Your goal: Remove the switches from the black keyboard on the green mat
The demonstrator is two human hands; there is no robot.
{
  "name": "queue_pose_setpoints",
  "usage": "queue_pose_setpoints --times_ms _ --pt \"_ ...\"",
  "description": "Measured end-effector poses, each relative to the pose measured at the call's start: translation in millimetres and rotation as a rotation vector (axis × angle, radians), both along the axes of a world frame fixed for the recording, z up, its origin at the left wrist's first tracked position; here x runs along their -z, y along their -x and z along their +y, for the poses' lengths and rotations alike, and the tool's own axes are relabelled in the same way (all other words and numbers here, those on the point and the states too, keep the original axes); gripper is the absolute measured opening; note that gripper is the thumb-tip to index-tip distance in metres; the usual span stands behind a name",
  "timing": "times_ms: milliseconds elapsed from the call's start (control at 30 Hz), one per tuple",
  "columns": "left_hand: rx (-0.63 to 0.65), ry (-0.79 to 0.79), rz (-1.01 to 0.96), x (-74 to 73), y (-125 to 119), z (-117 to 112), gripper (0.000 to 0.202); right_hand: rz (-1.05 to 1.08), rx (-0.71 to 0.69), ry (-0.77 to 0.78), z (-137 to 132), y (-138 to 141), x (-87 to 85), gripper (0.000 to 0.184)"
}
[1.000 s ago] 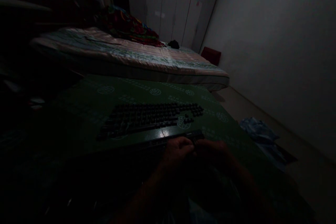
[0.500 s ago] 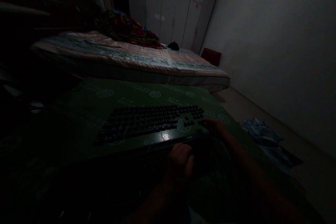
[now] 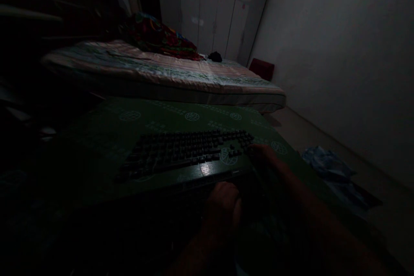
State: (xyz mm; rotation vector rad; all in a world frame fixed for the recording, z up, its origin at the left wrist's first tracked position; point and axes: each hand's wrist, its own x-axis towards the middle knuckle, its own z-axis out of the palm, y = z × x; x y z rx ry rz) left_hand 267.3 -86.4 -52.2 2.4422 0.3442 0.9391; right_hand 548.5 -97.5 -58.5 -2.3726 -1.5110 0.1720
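Loose black keycaps lie on the green table top in the rows of a keyboard layout. In front of them is a dark keyboard body, most of it lost in shadow. My left hand is closed over the keyboard's right part, its fingers curled under; whatever it holds is hidden. Beyond it, my right hand reaches to the right end of the keycap rows. Its fingertips are drawn together at a keycap there, dim and hard to make out.
A bed with a striped sheet stands behind the table, a red patterned blanket on it. Cabinets line the back. Bluish cloth lies to the right of the table, near the wall. Light is very low.
My right hand's fingertips have come in closer to the end keycaps. My left hand stays closed over the keyboard. The whole view has shifted slightly.
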Motion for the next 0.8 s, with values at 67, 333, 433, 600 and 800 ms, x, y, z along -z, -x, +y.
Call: queue_pose_setpoints --times_ms 67,333,433,600,800 --pt "-0.004 0.008 0.011 -0.5 0.2 0.0 0.013 -0.006 0.0 0.012 1.0 -0.3 0.7 0.031" --pt "-0.006 0.041 0.05 -0.9 -0.4 -0.6 0.015 -0.011 -0.012 0.035 1.6 -1.1 1.4 0.033" --pt "-0.008 0.027 0.046 0.7 -0.5 0.1 0.014 -0.021 -0.015 0.031 1.9 -0.2 1.3 0.033" --pt "0.002 0.027 0.055 1.0 0.0 0.7 0.013 -0.045 -0.008 0.021 2.2 0.9 1.2 0.032" --pt "-0.001 0.018 0.063 -0.7 -0.5 0.3 0.012 -0.048 -0.004 0.012 2.2 0.6 2.1 0.031"
